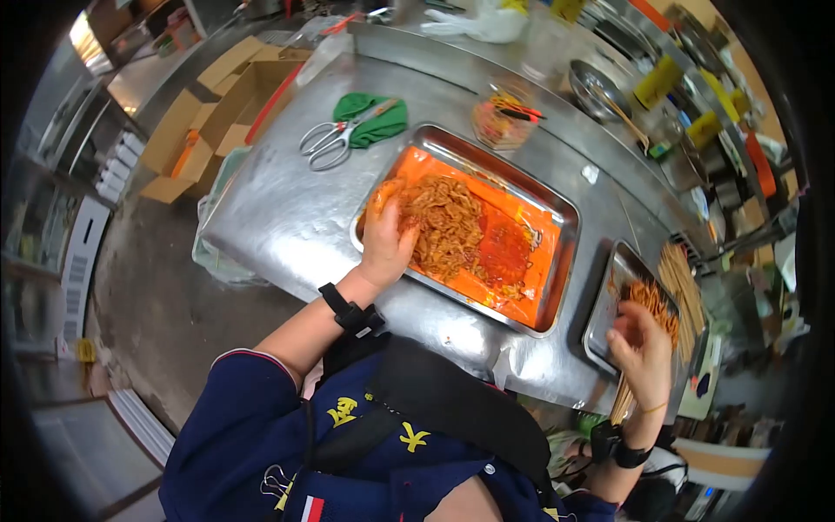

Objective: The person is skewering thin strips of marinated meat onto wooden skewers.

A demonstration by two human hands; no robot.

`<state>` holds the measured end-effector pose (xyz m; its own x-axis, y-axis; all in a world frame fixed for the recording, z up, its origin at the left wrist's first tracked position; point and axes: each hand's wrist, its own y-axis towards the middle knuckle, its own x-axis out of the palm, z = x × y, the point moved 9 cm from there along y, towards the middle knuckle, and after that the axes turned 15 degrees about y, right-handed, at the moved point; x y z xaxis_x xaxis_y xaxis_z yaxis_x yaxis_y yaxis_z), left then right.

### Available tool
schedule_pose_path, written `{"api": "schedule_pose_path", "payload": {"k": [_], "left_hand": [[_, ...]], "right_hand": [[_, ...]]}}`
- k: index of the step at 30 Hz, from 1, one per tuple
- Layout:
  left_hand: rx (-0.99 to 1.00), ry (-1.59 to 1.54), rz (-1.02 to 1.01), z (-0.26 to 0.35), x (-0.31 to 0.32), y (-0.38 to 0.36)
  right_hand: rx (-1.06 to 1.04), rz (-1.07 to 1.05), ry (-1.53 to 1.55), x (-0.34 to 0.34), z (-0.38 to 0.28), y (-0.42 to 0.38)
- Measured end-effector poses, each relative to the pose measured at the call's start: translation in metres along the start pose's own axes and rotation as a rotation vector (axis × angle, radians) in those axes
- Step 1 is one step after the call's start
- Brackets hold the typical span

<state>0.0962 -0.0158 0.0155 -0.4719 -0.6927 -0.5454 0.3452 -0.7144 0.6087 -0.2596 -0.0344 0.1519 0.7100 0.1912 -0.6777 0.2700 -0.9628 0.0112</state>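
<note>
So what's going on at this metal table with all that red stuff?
A person stands at a steel table. Their left hand is dug into a pile of red, sauce-coated shredded food in a large orange-lined tray. Their right hand rests at a smaller tray holding skewered pieces. Scissors lie on a green cloth farther back.

Left hand (385,237) digs into marinated meat (448,228) in the orange-lined tray (557,261); right hand (642,348) touches skewers (654,304).

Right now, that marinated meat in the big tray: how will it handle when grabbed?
Probably slippery: the meat is coated in red sauce pooled across the tray. Likely floppy, since the strips lie tangled and limp under the left hand. Pieces may cling together when lifted.
</note>
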Motion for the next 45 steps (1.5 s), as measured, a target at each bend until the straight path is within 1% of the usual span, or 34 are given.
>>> {"api": "schedule_pose_path", "payload": {"k": [1, 2, 4, 6, 8, 9, 11, 14, 15, 16, 18, 20, 22, 23, 24, 26, 28, 30, 33, 36, 38, 39, 40, 41, 42, 43, 44, 45], "left_hand": [[-0.023, -0.005, 0.064, 0.001, -0.01, 0.0], [-0.057, -0.011, 0.127, -0.006, -0.023, 0.002], [-0.123, 0.005, 0.25, -0.028, -0.05, -0.003], [-0.179, 0.04, 0.356, -0.059, -0.078, -0.009], [-0.235, -0.024, 0.438, -0.092, -0.097, -0.022], [-0.226, 0.048, 0.445, -0.098, -0.105, -0.025], [-0.213, 0.194, 0.454, -0.107, -0.119, -0.033], [-0.223, 0.186, 0.467, -0.129, -0.115, -0.048], [-0.338, 0.103, 0.428, -0.131, -0.114, -0.047], [-0.275, 0.188, 0.443, -0.13, -0.116, -0.047], [-0.246, 0.238, 0.419, -0.127, -0.111, -0.045], [-0.241, 0.209, 0.423, -0.128, -0.11, -0.04], [-0.213, 0.278, 0.371, -0.122, -0.105, -0.04], [-0.189, 0.317, 0.357, -0.12, -0.103, -0.039], [-0.165, 0.363, 0.354, -0.117, -0.104, -0.039], [-0.124, 0.316, 0.318, -0.115, -0.098, -0.039], [-0.094, 0.336, 0.303, -0.115, -0.098, -0.038], [-0.072, 0.341, 0.28, -0.114, -0.095, -0.037], [-0.059, 0.356, 0.282, -0.112, -0.093, -0.033], [-0.064, 0.411, 0.282, -0.101, -0.092, -0.035], [-0.054, 0.455, 0.29, -0.104, -0.095, -0.037], [-0.059, 0.468, 0.298, -0.102, -0.096, -0.037], [-0.053, 0.484, 0.295, -0.101, -0.096, -0.038], [-0.046, 0.501, 0.298, -0.103, -0.096, -0.039], [-0.035, 0.519, 0.307, -0.104, -0.096, -0.039], [-0.013, 0.482, 0.327, -0.104, -0.096, -0.04], [-0.002, 0.513, 0.314, -0.099, -0.094, -0.039], [0.009, 0.541, 0.299, -0.094, -0.092, -0.038]], "right_hand": [[-0.09, -0.033, -0.056, 0.003, -0.02, 0.009], [-0.188, -0.021, -0.029, 0.006, -0.045, 0.021], [-0.272, -0.102, -0.103, 0.022, -0.106, 0.043], [-0.481, -0.218, -0.252, 0.043, -0.161, 0.065], [-0.552, -0.293, -0.377, 0.065, -0.196, 0.097], [-0.593, -0.321, -0.452, 0.078, -0.208, 0.114], [-0.612, -0.309, -0.656, 0.101, -0.217, 0.15], [-0.617, -0.314, -0.812, 0.126, -0.221, 0.178], [-0.629, -0.313, -0.828, 0.127, -0.22, 0.181], [-0.631, -0.313, -0.844, 0.127, -0.216, 0.182], [-0.628, -0.304, -0.884, 0.121, -0.204, 0.177], [-0.531, -0.279, -0.886, 0.101, -0.184, 0.17], [-0.485, -0.352, -0.695, 0.083, -0.166, 0.145], [-0.447, -0.365, -0.742, 0.075, -0.155, 0.132], [-0.314, -0.366, -0.695, 0.067, -0.133, 0.116], [-0.064, -0.359, -0.6, 0.045, -0.089, 0.078], [0.019, -0.299, -0.504, 0.032, -0.056, 0.059], [0.183, -0.26, -0.509, 0.018, -0.011, 0.052], [0.28, -0.174, -0.384, -0.001, 0.062, 0.05], [0.218, -0.095, -0.381, -0.005, 0.106, 0.046], [0.248, -0.159, -0.336, 0.015, 0.124, 0.028], [0.281, -0.228, -0.148, 0.037, 0.124, 0.014], [0.201, -0.274, -0.043, 0.061, 0.123, -0.002], [0.185, -0.323, -0.012, 0.083, 0.114, -0.019], [0.051, -0.415, -0.028, 0.105, 0.104, -0.033], [0.074, -0.42, 0.011, 0.119, 0.104, -0.045], [0.099, -0.424, 0.051, 0.131, 0.105, -0.053], [0.171, -0.452, 0.014, 0.142, 0.113, -0.058]]}}
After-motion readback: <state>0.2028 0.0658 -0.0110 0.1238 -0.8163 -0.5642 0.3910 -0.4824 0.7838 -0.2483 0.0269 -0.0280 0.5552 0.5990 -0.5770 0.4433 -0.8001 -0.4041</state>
